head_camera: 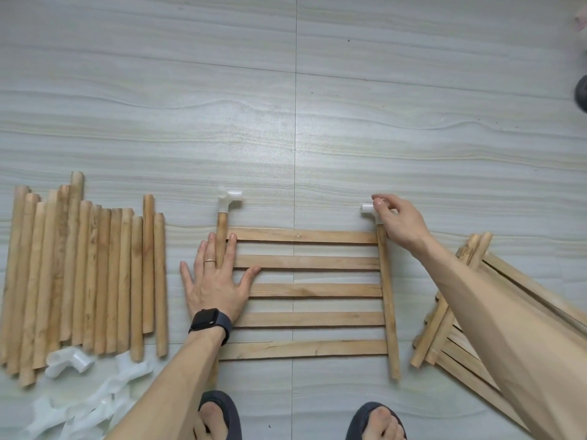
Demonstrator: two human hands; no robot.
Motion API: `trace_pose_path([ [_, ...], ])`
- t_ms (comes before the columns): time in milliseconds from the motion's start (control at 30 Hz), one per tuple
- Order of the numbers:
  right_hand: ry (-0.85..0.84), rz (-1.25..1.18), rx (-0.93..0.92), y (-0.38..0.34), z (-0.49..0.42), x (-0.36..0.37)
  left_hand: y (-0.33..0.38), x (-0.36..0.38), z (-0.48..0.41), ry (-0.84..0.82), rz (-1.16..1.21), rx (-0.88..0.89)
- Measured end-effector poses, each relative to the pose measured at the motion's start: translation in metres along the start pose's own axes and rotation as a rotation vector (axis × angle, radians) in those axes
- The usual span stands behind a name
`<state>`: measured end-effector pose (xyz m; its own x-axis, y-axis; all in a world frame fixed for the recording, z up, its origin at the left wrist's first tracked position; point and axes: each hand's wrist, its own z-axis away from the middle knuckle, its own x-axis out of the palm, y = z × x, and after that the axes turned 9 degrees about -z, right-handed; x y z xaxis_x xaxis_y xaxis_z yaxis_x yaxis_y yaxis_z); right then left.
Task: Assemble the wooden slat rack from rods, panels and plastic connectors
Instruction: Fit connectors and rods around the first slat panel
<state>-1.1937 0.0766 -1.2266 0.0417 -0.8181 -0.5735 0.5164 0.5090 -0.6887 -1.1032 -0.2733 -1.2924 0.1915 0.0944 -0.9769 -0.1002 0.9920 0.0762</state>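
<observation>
A wooden slat panel [311,290] with several horizontal slats lies flat on the floor in front of me. Its left rod carries a white plastic connector [229,199] on the far end. My left hand [216,281] presses flat on the panel's left side, fingers spread either side of that rod. My right hand [398,222] grips a second white connector [370,209] seated on the far end of the right rod [388,296].
Several loose wooden rods [85,274] lie side by side at the left, with a heap of white connectors [82,395] below them. More slat panels [470,328] are stacked at the right under my forearm. My slippered feet [219,417] are at the bottom edge.
</observation>
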Motion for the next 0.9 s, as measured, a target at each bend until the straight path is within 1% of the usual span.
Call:
trace_pose_path([
  [67,0.077,-0.015,0.014,0.003,0.002,0.004,0.001,0.001,-0.002,0.007,-0.01,-0.004],
  [133,0.189,0.024,0.049,0.008,0.013,0.01,0.008,0.001,-0.007,0.004,-0.015,-0.026],
  [167,0.246,0.078,0.034,0.01,0.022,0.017,0.012,-0.001,-0.011,0.003,-0.022,-0.032],
  [233,0.304,0.231,-0.096,0.012,0.047,0.034,0.023,-0.006,-0.024,-0.017,-0.037,-0.038],
  [267,0.277,0.295,-0.178,0.011,0.06,0.044,0.028,-0.008,-0.031,-0.042,-0.045,-0.04],
  [300,0.207,0.355,-0.248,0.01,0.072,0.054,0.032,-0.011,-0.037,-0.076,-0.053,-0.043],
  [367,-0.028,0.527,-0.322,0.009,0.098,0.073,0.035,-0.02,-0.044,-0.133,-0.036,-0.029],
  [433,-0.267,0.723,-0.393,0.015,0.123,0.092,0.03,-0.032,-0.043,-0.13,0.109,0.016],
  [500,-0.427,0.843,-0.48,0.022,0.147,0.111,0.011,-0.045,-0.027,-0.057,0.277,0.055],
  [533,-0.47,0.886,-0.49,0.024,0.156,0.12,-0.002,-0.052,-0.014,-0.007,0.307,0.064],
  [600,-0.49,0.932,-0.452,0.024,0.169,0.131,-0.037,-0.059,0.018,0.092,0.283,0.084],
  [700,-0.485,0.934,-0.395,0.014,0.175,0.136,-0.095,-0.063,0.066,0.155,0.13,0.056],
  [733,-0.499,0.928,-0.372,0.01,0.176,0.136,-0.111,-0.063,0.08,0.148,0.067,0.017],
  [800,-0.53,0.914,-0.317,0.004,0.18,0.134,-0.138,-0.065,0.103,0.082,-0.048,-0.11],
  [900,-0.57,0.905,-0.243,0.004,0.193,0.133,-0.16,-0.063,0.121,-0.128,-0.119,-0.327],
])
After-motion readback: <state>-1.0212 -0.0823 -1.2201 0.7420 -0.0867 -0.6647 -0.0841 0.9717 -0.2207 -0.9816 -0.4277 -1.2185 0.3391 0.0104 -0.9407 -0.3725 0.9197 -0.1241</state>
